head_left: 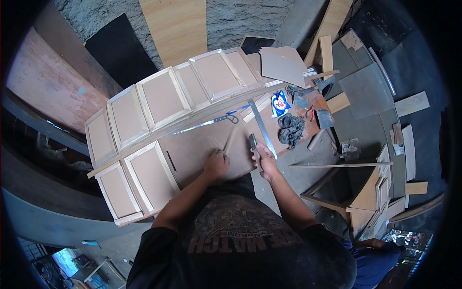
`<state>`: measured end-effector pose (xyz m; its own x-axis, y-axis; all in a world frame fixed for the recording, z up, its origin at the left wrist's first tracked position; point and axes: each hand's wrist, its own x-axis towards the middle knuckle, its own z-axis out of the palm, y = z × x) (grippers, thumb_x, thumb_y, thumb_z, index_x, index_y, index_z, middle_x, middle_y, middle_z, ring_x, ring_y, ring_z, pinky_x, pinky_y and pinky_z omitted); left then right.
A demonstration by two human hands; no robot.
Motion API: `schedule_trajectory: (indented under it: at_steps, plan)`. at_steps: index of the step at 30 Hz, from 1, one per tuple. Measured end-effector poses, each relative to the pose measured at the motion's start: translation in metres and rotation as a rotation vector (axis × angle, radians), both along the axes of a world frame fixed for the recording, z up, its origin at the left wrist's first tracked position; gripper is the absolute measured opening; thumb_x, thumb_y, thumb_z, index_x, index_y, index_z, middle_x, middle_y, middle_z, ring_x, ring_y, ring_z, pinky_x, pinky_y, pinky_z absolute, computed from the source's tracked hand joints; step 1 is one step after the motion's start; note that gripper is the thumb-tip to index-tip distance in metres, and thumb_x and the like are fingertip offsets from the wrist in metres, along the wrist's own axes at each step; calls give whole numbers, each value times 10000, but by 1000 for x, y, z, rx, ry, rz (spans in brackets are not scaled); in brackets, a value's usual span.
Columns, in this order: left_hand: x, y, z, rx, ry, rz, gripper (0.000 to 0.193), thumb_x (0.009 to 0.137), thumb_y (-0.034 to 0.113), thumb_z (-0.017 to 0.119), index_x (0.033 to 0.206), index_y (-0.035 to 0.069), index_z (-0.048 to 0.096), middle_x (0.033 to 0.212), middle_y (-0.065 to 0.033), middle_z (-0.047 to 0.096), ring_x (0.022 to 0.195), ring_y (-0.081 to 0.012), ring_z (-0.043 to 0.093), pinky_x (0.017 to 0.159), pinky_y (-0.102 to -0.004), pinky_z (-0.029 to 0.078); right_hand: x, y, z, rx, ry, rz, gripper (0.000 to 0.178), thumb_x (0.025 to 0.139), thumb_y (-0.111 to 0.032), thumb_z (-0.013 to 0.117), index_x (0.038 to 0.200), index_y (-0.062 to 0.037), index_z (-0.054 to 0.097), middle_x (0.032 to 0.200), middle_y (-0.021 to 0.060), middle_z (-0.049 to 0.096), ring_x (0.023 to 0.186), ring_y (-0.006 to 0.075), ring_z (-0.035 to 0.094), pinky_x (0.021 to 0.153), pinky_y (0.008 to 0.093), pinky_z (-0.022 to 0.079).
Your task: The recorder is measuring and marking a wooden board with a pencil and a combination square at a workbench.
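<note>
My left hand (216, 164) is closed at the near part of the brown bench (197, 144), its fingers on the lower end of a thin wooden strip (231, 139). My right hand (266, 163) grips a short, grey-brown bar-shaped tool (255, 149) with a dark upper end; its exact kind is unclear. Beside that hand a metal ruler (262, 128) lies slantwise. Beyond my left hand are a narrow-bladed handsaw (204, 124) and a blue pen (239, 110). Short wooden strips (256, 108) lie by the ruler's far end.
Pale wood-framed panels (163, 98) line the bench's far side; more framed panels (150, 173) sit at left, near a black stick (172, 162). Dark crumpled cloth (290, 130), a blue-and-white packet (280, 104) and tools lie at right. Another person (375, 262) is at lower right.
</note>
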<state>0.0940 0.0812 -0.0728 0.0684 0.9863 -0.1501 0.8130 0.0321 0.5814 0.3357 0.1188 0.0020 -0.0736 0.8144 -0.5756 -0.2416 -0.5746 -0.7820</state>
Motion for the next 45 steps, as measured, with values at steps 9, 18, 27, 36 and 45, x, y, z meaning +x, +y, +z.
schedule_trajectory:
  at_steps: [9,18,27,36,45]
  plan:
    - [-38,-59,72,-280,-585,256,453,1070,320,481,1034,-92,665,1123,-380,697,1061,-575,671,989,-592,511,-52,-44,15,680,-477,523,361,1071,-203,716,1402,-60,708,1005,42,705,900,148,677,809,329,550]
    - [-40,-66,42,-308,-637,130,415,1062,224,458,1074,-119,692,1100,-413,690,1089,-574,666,1008,-575,492,-67,-30,-5,819,-857,613,275,1055,-243,694,1252,-68,775,1099,201,711,1006,406,701,905,455,562]
    - [-35,-67,13,-281,-701,195,416,1066,269,460,941,-40,709,852,-257,693,810,-319,671,806,-500,519,-66,-34,8,816,-890,568,283,1043,-204,706,1288,-77,766,1098,199,711,1026,413,704,921,445,560]
    - [-38,-66,23,-268,-667,138,469,1060,327,452,838,-32,659,759,-158,669,735,-260,648,742,-443,515,-58,-35,-5,762,-693,601,282,1040,-190,709,1281,-60,776,1081,195,734,1029,350,721,921,416,559]
    - [-35,-66,17,98,-432,-56,441,1071,316,445,867,-25,637,775,-149,668,673,-255,633,678,-437,522,-66,-31,4,743,-824,642,290,1038,-215,701,1294,-103,779,1138,218,728,1087,411,699,934,463,556]
